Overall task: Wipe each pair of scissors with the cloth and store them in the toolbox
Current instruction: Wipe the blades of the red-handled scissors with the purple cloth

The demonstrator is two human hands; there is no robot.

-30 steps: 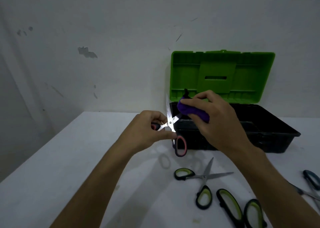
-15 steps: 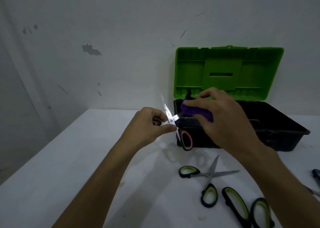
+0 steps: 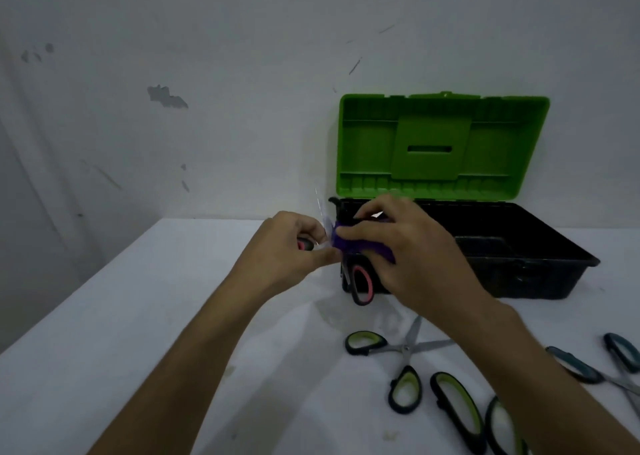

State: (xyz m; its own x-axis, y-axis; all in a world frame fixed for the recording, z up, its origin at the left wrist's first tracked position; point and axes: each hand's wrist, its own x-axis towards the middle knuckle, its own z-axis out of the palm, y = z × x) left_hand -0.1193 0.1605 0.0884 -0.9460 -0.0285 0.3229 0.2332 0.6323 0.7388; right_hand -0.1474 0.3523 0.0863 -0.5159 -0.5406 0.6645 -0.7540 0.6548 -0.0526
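White tabletop (image 3: pixel 104 333) runs under a scuffed pale wall, and everything sits on the right half of it. Leftmost of the working parts, the left hand (image 3: pixel 291 250) curls its fingers and thumb around one handle of the red-handled scissors (image 3: pixel 362 283), holding them up off the table with the blades spread; one blade shows only as a blurred streak rising above the knuckles. Just right of it, touching, the right hand (image 3: pixel 408 247) pinches the purple cloth (image 3: pixel 353 243) against the metal near the pivot. The lower red loop hangs in front of the black wall of the toolbox (image 3: pixel 519 274), whose green lid (image 3: pixel 443 146) stands open against the wall.

Judging by this, the step in hand is wiping the first pair; I cannot see any scissors inside the box. The next move probably calls for drawing the cloth along each blade away from the edge, then closing the blades and lowering the pair into the box.

Farther right, on the table, wait the green-handled scissors (image 3: pixel 401 350) lying open, a second green-handled pair (image 3: pixel 460 413), and the blue-handled scissors (image 3: pixel 588 371), all untouched.
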